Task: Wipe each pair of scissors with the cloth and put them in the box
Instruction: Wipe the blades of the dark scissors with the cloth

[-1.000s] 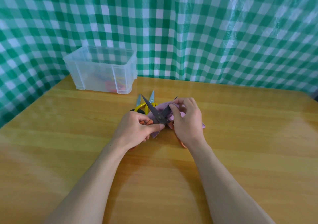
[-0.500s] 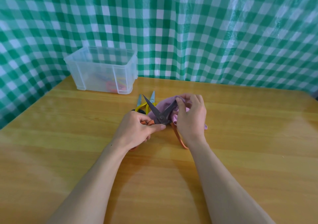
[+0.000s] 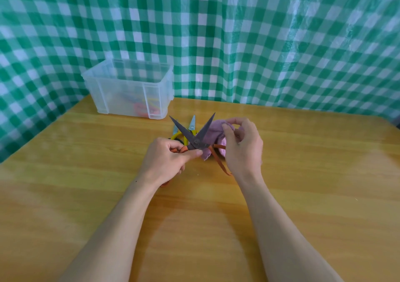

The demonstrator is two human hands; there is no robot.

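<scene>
A pair of orange-handled scissors (image 3: 195, 137) with dark blades spread wide in a V is held above the table. My left hand (image 3: 167, 160) grips one orange handle, its thumb at the pivot. My right hand (image 3: 243, 148) pinches a bunched purple cloth (image 3: 214, 133) just right of the right blade. Behind them a yellow-handled pair of scissors (image 3: 186, 130) lies on the table, blades pointing away. The clear plastic box (image 3: 127, 89) stands at the back left, with red and yellow scissors inside.
The wooden table (image 3: 303, 184) ends at a green-and-white checked sheet (image 3: 238, 32) that hangs behind it and along its left side. The box stands against that sheet.
My right hand has slid the cloth up and off the right blade, which now shows bare to its tip. My left hand has kept its grip.
</scene>
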